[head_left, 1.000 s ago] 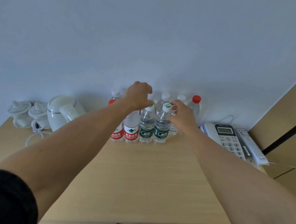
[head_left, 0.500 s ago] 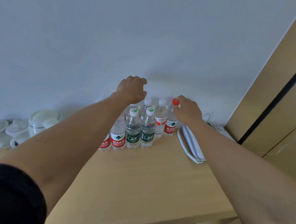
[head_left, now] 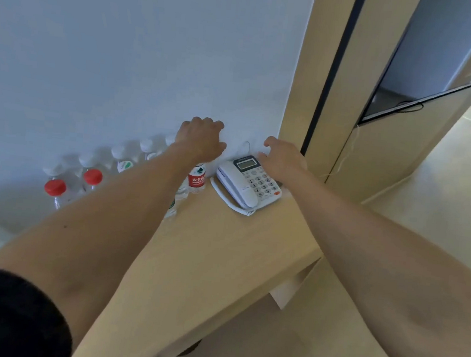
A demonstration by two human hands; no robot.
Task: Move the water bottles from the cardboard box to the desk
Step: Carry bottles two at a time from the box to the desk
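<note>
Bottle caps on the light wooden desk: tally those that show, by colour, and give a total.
Red plastic caps: 2
White plastic caps: 6, one with a green mark
Total: 8 showing; the left forearm hides any others.

Water bottles [head_left: 122, 160]: clear plastic; caps white, two at the near end red [head_left: 55, 187]. One bottle label [head_left: 196, 179] red with white characters; green-and-white logos on others. Counter [head_left: 221, 243]: pale tan woodgrain. Telephone [head_left: 246, 184]: white, grey display, one orange key. Wall [head_left: 125, 50]: plain pale blue-grey. Sleeve [head_left: 7, 317]: black. Floor [head_left: 445, 186]: cream.
</note>
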